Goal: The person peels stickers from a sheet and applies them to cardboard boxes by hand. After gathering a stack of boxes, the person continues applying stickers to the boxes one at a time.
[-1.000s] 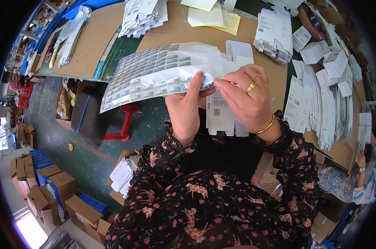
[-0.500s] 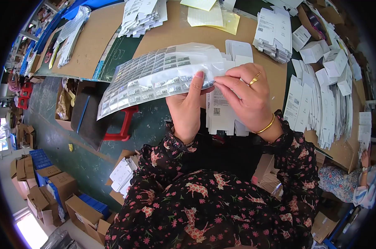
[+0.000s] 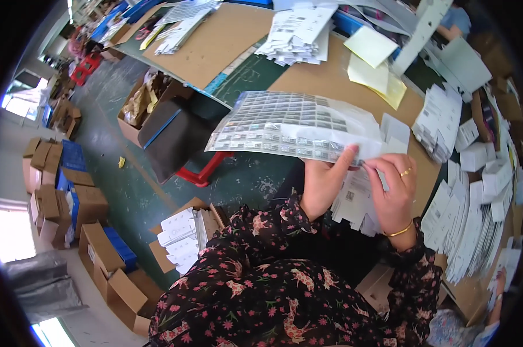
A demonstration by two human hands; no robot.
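A curved, glossy sheet of stickers (image 3: 290,124) with rows of small printed labels spans the space in front of me. My left hand (image 3: 324,184) grips its near right part, the thumb on top and the fingers underneath. At the sheet's right corner, my right hand (image 3: 395,194) is closed in a pinch, thumb against forefinger. Whether a single sticker has come loose between those fingertips is too small to tell. Below and between my hands lies a stack of flat white cartons (image 3: 354,196), partly covered by them.
Stacks of flat white cartons lie on the table at the back (image 3: 299,34) and right (image 3: 440,124). Yellow paper sheets (image 3: 377,75) are near them. A dark chair (image 3: 172,139) and a red stool (image 3: 206,168) stand left. An open box of cartons (image 3: 183,231) sits on the floor.
My view has turned left, so the scene sits further right and lower. The sheet now looks flatter. Both hands keep their hold near its right corner.
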